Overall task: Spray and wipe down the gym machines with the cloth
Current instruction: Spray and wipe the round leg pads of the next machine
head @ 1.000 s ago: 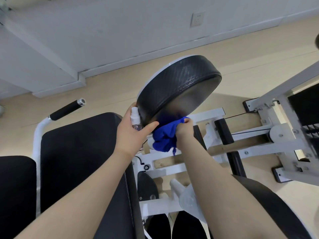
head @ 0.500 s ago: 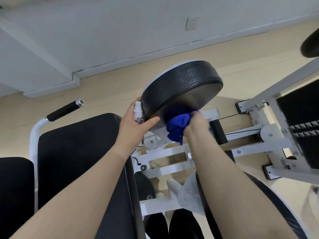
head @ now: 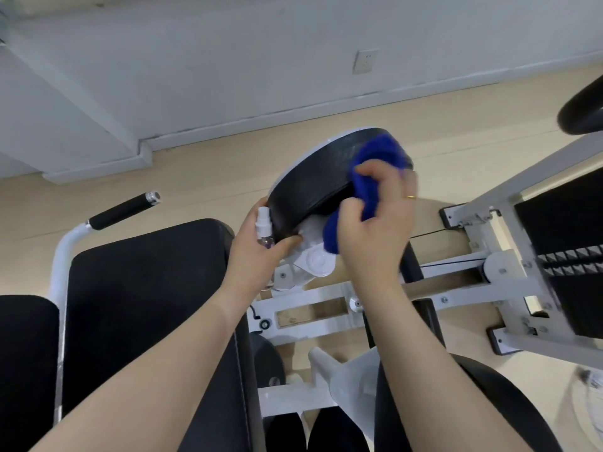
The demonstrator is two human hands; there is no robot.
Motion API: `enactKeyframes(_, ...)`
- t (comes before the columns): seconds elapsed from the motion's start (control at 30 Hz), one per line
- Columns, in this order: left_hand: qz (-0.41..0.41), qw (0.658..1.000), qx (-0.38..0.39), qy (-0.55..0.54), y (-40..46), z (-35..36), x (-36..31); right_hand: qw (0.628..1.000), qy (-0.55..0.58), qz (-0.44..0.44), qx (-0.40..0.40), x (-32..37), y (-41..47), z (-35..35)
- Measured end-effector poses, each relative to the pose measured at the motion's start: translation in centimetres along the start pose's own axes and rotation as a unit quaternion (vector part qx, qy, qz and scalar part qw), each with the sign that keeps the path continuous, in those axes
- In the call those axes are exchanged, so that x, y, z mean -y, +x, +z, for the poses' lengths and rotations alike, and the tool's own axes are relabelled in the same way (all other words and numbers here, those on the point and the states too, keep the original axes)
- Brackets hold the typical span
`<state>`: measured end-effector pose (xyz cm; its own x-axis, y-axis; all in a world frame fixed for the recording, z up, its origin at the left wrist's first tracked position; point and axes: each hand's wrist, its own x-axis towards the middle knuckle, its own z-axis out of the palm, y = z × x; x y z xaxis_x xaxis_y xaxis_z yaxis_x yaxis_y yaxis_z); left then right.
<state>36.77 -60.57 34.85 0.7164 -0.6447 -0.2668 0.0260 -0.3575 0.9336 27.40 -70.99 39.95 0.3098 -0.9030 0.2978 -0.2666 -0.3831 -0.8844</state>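
Cloth (head: 375, 177) in right hand (head: 375, 230) wraps pad (head: 319, 177) rim; floor beyond.

Premises: an indoor gym or fitness room. Evidence: a white steel-framed exercise machine (head: 456, 282) with black padded seat (head: 143, 305), round black pad (head: 313, 184), foam-grip handle (head: 120, 212), cable and pulley (head: 499, 267). Pale wood-look floor (head: 202, 177), white wall (head: 228, 60) with socket (head: 366, 61).
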Motion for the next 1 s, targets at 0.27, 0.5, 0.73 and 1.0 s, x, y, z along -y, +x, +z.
enactKeyframes(0.27,-0.027,0.999,0.021,-0.001,0.7,-0.2,-1.3,0.966,-0.231,0.002,0.115,-1.3,7.0,-3.1)
enactKeyframes(0.5,-0.033,0.999,0.021,0.014,1.2,-0.3,-1.4,0.954,-0.257,0.058,0.139,-3.2,8.8,-3.8)
enactKeyframes(0.73,-0.043,0.999,0.004,0.005,0.6,0.3,-1.7,0.974,-0.092,0.001,0.207,-2.4,8.5,-4.1)
enactKeyframes(1.0,-0.060,0.998,0.007,0.035,2.4,-0.1,-0.6,0.944,-0.038,0.272,0.183,-9.5,9.6,-4.8)
